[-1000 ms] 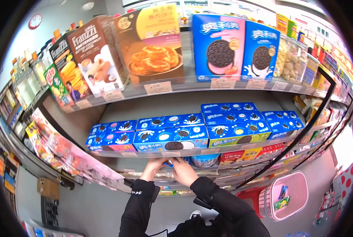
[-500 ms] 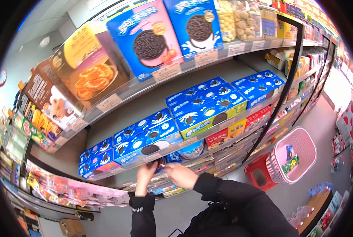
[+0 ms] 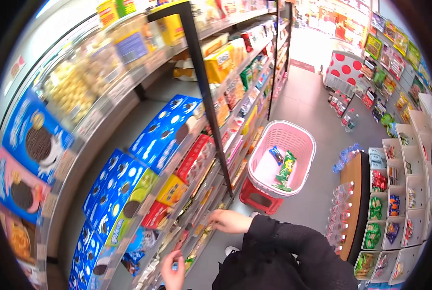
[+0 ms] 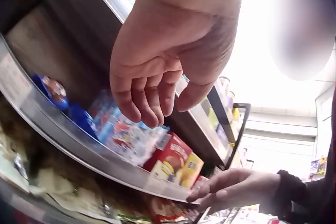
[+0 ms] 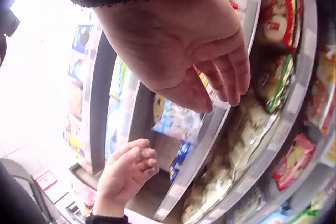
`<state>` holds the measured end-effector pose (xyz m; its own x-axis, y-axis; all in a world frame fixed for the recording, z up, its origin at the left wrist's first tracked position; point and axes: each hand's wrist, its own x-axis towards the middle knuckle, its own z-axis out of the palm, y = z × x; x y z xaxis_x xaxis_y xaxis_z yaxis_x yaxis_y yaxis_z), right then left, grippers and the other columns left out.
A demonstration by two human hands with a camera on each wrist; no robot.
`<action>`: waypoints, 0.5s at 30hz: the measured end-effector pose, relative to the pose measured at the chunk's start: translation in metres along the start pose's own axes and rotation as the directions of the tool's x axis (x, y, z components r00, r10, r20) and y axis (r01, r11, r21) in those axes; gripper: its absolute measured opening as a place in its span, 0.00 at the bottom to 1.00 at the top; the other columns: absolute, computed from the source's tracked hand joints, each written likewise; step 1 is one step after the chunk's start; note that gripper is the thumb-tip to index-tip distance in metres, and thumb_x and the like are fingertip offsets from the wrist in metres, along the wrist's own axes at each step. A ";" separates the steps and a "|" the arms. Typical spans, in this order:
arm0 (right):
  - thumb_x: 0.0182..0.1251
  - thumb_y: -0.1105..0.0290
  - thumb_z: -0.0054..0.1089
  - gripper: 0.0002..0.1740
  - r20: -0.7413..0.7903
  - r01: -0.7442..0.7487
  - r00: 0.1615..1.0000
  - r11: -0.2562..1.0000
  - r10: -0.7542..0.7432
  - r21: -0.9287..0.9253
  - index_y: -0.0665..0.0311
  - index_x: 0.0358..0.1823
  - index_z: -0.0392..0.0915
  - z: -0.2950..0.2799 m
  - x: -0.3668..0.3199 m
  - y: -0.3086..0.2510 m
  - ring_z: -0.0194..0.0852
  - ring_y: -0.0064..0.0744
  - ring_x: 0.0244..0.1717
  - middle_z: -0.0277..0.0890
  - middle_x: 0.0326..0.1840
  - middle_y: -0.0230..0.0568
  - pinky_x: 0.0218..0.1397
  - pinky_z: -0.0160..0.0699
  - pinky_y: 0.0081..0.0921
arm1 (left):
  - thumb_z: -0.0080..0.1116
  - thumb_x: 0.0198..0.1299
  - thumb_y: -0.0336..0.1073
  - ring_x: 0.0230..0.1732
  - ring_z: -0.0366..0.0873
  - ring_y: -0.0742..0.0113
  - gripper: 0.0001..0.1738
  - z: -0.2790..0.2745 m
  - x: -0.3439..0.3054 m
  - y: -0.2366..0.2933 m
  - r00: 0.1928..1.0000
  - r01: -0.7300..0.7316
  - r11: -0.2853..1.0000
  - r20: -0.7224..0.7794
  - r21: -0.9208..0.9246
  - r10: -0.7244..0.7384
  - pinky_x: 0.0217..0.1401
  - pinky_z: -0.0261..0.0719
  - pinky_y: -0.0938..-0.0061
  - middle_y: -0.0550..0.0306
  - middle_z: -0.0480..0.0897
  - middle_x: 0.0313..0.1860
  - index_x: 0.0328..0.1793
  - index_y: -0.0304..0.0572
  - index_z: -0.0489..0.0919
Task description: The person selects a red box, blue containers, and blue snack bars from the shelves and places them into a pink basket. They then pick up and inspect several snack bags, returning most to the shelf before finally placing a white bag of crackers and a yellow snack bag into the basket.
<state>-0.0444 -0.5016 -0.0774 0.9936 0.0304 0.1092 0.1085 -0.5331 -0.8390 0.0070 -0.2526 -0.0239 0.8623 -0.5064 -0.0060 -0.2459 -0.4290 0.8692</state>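
My left hand [image 3: 173,270] is in front of the lower shelf, fingers loosely bent and nothing in them; the left wrist view shows its bare palm. Beside it on that shelf lie blue packets [image 4: 81,119] and a pale blue-and-white bag [image 4: 131,137]. Farther along, my right hand [image 3: 230,221] hangs relaxed in front of the shelves, also holding nothing. Just past it is a pink basket [image 3: 308,145], which contains a small blue packet [image 3: 276,155] and green packets [image 3: 287,166].
The basket rests on a red stool [image 3: 262,198]. Blue cookie boxes [image 3: 165,130] line the shelf at left, behind a black upright frame [image 3: 204,87]. A counter [image 3: 353,208] with plastic bottles [image 3: 339,212] and snack bins [image 3: 376,208] stands at right.
The head view has swung right towards the basket. My hands, earlier close together at the shelf below the blue boxes, have drawn apart and out from it.
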 end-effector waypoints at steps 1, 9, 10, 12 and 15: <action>0.48 0.74 0.47 0.13 -0.055 -0.031 0.998 0.999 0.030 -0.008 0.67 0.38 0.71 -0.010 -0.007 0.017 0.66 0.44 0.44 0.67 0.39 0.47 0.47 0.65 0.31 | 0.51 0.50 0.25 0.32 0.72 0.75 0.11 0.016 0.011 0.000 0.998 -0.036 0.999 0.056 -0.008 0.036 0.36 0.70 0.81 0.58 0.75 0.33 0.42 0.33 0.72; 0.48 0.73 0.47 0.11 -0.397 -0.340 0.860 0.940 0.320 0.020 0.67 0.35 0.72 -0.112 -0.075 0.121 0.67 0.43 0.41 0.69 0.35 0.46 0.45 0.67 0.31 | 0.52 0.48 0.25 0.34 0.74 0.72 0.12 0.132 0.092 0.055 0.926 -0.087 0.996 0.372 0.031 0.069 0.38 0.71 0.80 0.55 0.77 0.33 0.41 0.34 0.73; 0.47 0.74 0.47 0.11 -0.383 -0.399 0.838 0.915 0.390 0.057 0.67 0.34 0.73 -0.126 -0.082 0.135 0.68 0.43 0.40 0.71 0.34 0.48 0.45 0.66 0.31 | 0.52 0.47 0.25 0.34 0.74 0.72 0.12 0.149 0.104 0.058 0.894 -0.141 0.988 0.436 0.062 0.100 0.38 0.71 0.80 0.55 0.77 0.33 0.41 0.35 0.73; 0.46 0.74 0.47 0.12 -0.381 -0.465 0.801 0.881 0.461 0.088 0.68 0.34 0.73 -0.147 -0.095 0.172 0.68 0.44 0.40 0.71 0.34 0.49 0.45 0.67 0.31 | 0.53 0.47 0.26 0.34 0.75 0.70 0.13 0.182 0.126 0.073 0.835 -0.193 0.977 0.539 0.093 0.114 0.39 0.71 0.79 0.54 0.77 0.33 0.41 0.34 0.73; 0.45 0.74 0.48 0.12 -0.390 -0.543 0.741 0.830 0.546 0.131 0.69 0.34 0.74 -0.164 -0.111 0.235 0.71 0.43 0.38 0.72 0.33 0.50 0.44 0.68 0.30 | 0.53 0.47 0.29 0.35 0.75 0.64 0.13 0.234 0.155 0.090 0.741 -0.199 0.978 0.663 0.063 0.108 0.40 0.70 0.76 0.53 0.76 0.33 0.41 0.36 0.73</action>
<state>-0.1346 -0.7687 -0.1997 0.7832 -0.5981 -0.1698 -0.4447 -0.3479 -0.8254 0.0147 -0.5443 -0.0619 0.3188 -0.9173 -0.2386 -0.4397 -0.3661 0.8201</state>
